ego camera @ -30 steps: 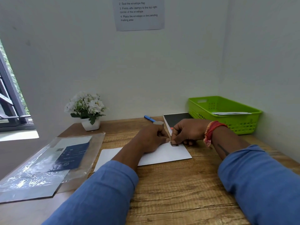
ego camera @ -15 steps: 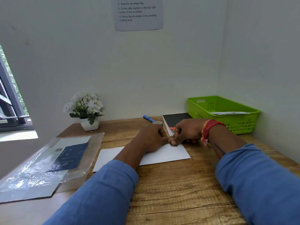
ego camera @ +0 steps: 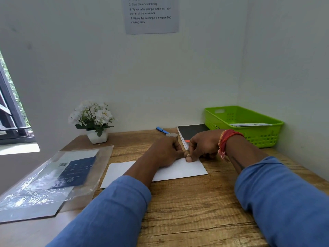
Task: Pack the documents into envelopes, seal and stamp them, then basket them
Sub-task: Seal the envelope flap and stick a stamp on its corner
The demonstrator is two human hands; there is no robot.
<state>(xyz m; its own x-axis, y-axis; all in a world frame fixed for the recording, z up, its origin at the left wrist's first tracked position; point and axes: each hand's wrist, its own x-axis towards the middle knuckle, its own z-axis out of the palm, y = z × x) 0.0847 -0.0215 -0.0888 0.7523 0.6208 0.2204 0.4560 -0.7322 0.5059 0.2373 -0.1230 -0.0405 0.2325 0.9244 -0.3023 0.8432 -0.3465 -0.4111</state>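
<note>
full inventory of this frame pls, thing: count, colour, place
envelope: 1, white, flat on desk centre, under both hands
basket: 1, green, back right corner, white papers inside
notebook: 1, black cover, left of basket
pen: 1, blue, behind left hand
flower pot: 1, white with white flowers, back left
plastic sleeve: 1, clear, left side, dark blue sheet inside
instruction sheet: 1, white, on wall
desk: 1, wood
left hand: rests on envelope's top right corner
right hand: thumb presses same corner; red wrist threads; stamp not discernible
</note>
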